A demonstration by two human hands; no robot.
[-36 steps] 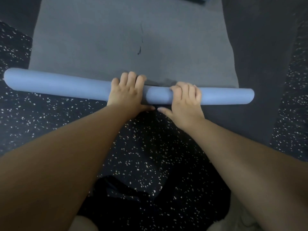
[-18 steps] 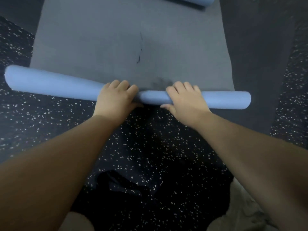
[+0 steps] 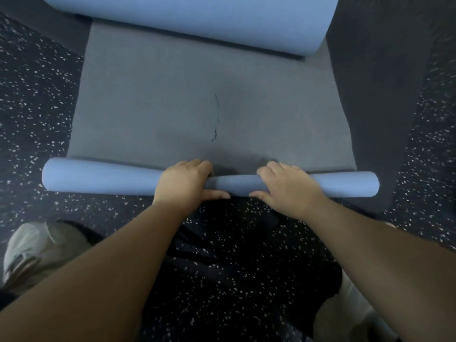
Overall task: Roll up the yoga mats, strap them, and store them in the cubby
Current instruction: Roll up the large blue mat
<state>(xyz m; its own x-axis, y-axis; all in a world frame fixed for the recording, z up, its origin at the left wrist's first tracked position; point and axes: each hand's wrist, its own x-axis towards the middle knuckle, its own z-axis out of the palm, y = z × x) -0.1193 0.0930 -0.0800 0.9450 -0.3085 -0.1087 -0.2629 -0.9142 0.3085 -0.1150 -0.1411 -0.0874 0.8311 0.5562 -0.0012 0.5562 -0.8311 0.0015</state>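
Fingers of the left hand (image 3: 183, 180) and right hand (image 3: 287, 187) curl over the blue roll (image 3: 101, 177), thumbs on its near side. Beyond lies the grey mat (image 3: 197, 99) flat on the speckled floor (image 3: 37, 107); its far end (image 3: 197, 16) curls up blue.

There are no words, numbers, labels or signs to read here.
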